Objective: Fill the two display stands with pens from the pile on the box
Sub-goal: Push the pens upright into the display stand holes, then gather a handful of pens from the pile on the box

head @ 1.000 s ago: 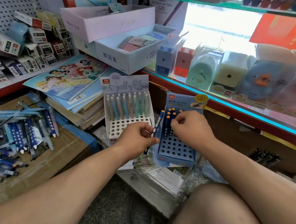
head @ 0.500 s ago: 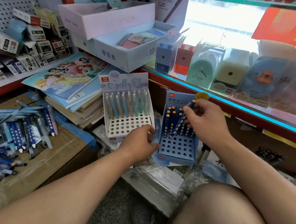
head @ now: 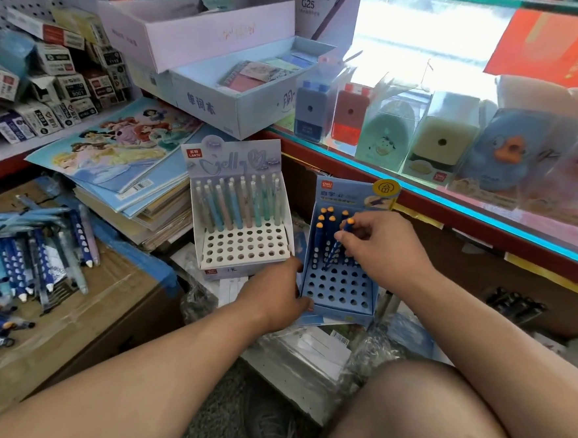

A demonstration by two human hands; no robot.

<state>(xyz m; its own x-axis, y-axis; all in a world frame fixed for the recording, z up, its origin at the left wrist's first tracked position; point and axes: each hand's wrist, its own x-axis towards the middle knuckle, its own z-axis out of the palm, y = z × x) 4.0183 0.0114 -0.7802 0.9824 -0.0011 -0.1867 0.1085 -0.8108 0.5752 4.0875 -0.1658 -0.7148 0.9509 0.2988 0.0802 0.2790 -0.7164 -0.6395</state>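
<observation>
The right hand (head: 382, 246) has a closed grip on one dark blue plastic pen with an orange cap (head: 348, 226), pinched near its top. The pen leans. Its cap end is up by the fingers, and its long body runs down and to the left from the grip. The tip is among the holes of the blue cardboard display stand (head: 340, 294). I think the next thing is to stand the pen up straight and push it down into a hole.

The left hand (head: 279, 294) grips the left wall of that blue stand and looks to be keeping it steady. The right hand is the one nearer the holes.

There are two stands. The white cardboard display stand (head: 241, 247) is just beside the blue one, on its left. I count six orange-capped pens standing at the back of the blue stand, and the one in the hand makes seven. The front rows of holes are bare. The white stand has pale pens packed into its back rows, too close together to count. Its four front rows are bare.

The pile of blue pens (head: 34, 260) lies by the left edge of the brown cardboard box (head: 93, 321), well apart from both hands. There are too many to count.
</observation>
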